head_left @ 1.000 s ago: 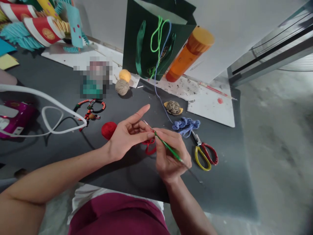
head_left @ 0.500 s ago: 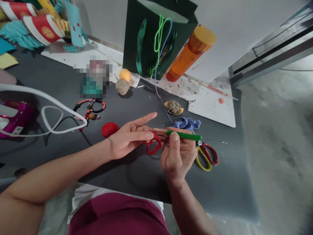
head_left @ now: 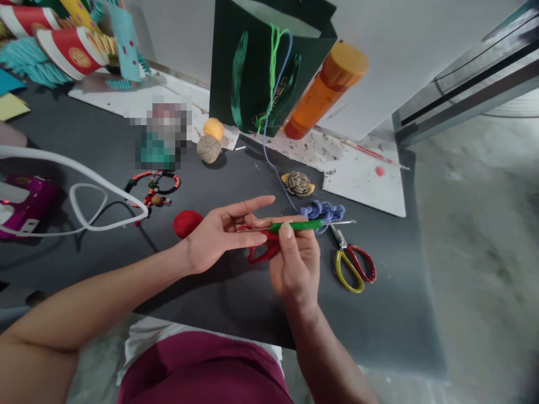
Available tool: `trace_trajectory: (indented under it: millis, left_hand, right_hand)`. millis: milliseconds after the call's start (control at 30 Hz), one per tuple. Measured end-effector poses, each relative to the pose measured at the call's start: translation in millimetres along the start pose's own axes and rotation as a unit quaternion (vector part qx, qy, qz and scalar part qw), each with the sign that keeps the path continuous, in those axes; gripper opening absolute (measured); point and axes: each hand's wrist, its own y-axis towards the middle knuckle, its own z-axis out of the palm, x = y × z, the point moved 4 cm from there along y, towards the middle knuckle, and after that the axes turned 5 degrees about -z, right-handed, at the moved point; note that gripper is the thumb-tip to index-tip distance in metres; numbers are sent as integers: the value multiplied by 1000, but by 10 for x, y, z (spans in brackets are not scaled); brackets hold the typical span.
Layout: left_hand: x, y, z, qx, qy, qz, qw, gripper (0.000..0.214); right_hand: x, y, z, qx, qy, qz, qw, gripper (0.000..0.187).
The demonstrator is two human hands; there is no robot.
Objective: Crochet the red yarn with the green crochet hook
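My right hand (head_left: 295, 264) pinches a green-handled crochet hook (head_left: 298, 226), held level over the dark mat with its metal tip pointing left into my left hand. My left hand (head_left: 221, 235) has its index finger stretched out and the other fingers curled round a small piece of red yarn work (head_left: 261, 249). A ball of red yarn (head_left: 187, 222) lies just left of that hand. A blue crocheted piece (head_left: 322, 211) sits just beyond my right hand, its strand running up into a dark green gift bag (head_left: 246, 67).
Scissors with one yellow and one red handle (head_left: 351, 264) lie right of my hands. An orange bottle (head_left: 326, 90), a braided knot (head_left: 297, 183), tan and yellow balls (head_left: 209, 147), a beaded bracelet (head_left: 154, 188), a white cord (head_left: 84, 188) and paper crafts (head_left: 71, 39) surround the mat.
The hook swung from a steep slant to level, pointing left. My right hand turned and then drew slightly left toward the left hand. The red yarn work stayed between the hands.
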Motion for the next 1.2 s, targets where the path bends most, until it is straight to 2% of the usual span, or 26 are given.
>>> trace_trajectory:
  millis: [100,233,467,700,1200]
  left_hand:
    - [-12,-8,4,4,20,16,1000,56]
    - [-11,7,-15,8,15,21,1000,48]
    - [-21,27,-41,-14,26,30,999,48]
    - [-49,29,-30,-11,19,35,999,45]
    - [-54,21,-41,-27,24,37,999,43]
  right_hand:
    - [6,-31,23,-15,-5,44,999,18]
    - [75,20,-11,-37,-23,22,999,24]
    - [78,49,-42,-21,2,24,1000,18]
    - [88,92,-99,-26,21,53,998,22]
    - [152,116,-113,4,-46,-28,999,17]
